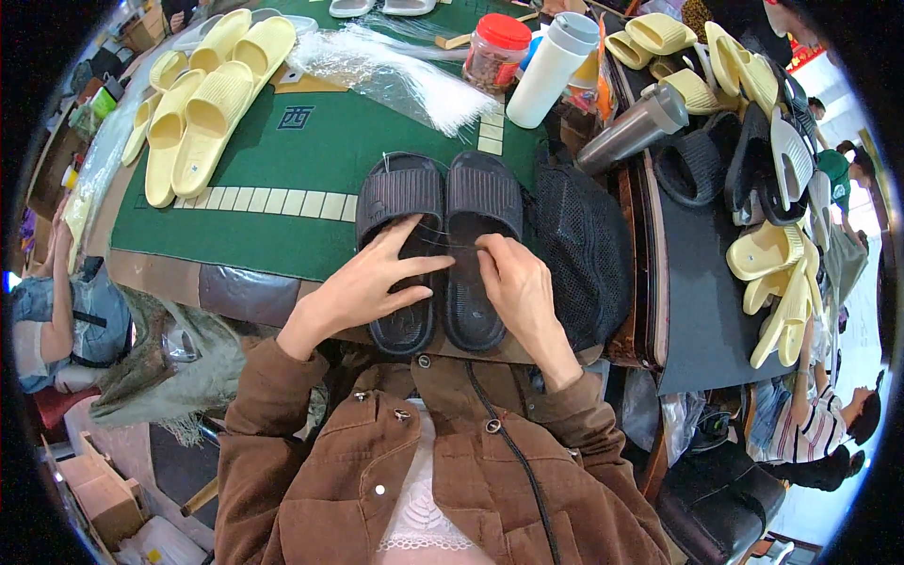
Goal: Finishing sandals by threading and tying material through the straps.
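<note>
A pair of black slide slippers lies side by side before me, toes pointing away: the left slipper (pixel 402 196) and the right slipper (pixel 484 196). My left hand (pixel 372 282) is open over the left slipper, fingers spread, with one fingertip at its strap opening and another reaching to the right slipper. Above the right slipper's insole, the thumb and index finger of my right hand (pixel 520 287) pinch together. A thin clear plastic strand (pixel 435 232) runs between the slippers toward that pinch. Another bit of strand sticks up at the left slipper's toe.
A bundle of clear strands (pixel 405 71) lies on the green mat (pixel 311 160). Pale yellow slippers (pixel 215 113) stand at the far left. Beyond are a red-lidded jar (pixel 497 52), a white bottle (pixel 551 75) and a steel tumbler (pixel 633 129). A black mesh bag (pixel 582 250) sits right. People work on both sides.
</note>
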`<state>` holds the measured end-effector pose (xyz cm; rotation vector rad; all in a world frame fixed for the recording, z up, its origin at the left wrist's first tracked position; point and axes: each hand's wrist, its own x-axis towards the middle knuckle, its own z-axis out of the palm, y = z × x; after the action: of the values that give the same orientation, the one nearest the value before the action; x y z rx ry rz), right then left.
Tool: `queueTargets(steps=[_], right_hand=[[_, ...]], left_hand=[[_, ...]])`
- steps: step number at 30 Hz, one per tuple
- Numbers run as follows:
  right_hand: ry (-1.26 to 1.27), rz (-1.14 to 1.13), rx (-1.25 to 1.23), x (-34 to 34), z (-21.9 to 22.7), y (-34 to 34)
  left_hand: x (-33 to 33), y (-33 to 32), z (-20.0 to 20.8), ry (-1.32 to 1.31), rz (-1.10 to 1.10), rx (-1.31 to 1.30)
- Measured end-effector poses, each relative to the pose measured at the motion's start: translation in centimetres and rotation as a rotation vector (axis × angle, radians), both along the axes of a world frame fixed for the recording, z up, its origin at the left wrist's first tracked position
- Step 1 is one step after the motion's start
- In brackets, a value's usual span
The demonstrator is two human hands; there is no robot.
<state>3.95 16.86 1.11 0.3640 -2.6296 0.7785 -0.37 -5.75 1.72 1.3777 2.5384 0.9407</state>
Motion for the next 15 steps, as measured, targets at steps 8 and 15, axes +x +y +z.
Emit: queueTargets(steps=[8, 15], right_hand=[[0.042, -0.005, 0.066, -1.2, -0.4, -1.2], [0.075, 0.019, 0.083, -1.6, -0.7, -2.0]], left_hand=[[3.7, 0.4, 0.3, 0.021, 0.303, 0.042], [2.1, 1.9, -1.0, -0.07, 0.355, 0.16]])
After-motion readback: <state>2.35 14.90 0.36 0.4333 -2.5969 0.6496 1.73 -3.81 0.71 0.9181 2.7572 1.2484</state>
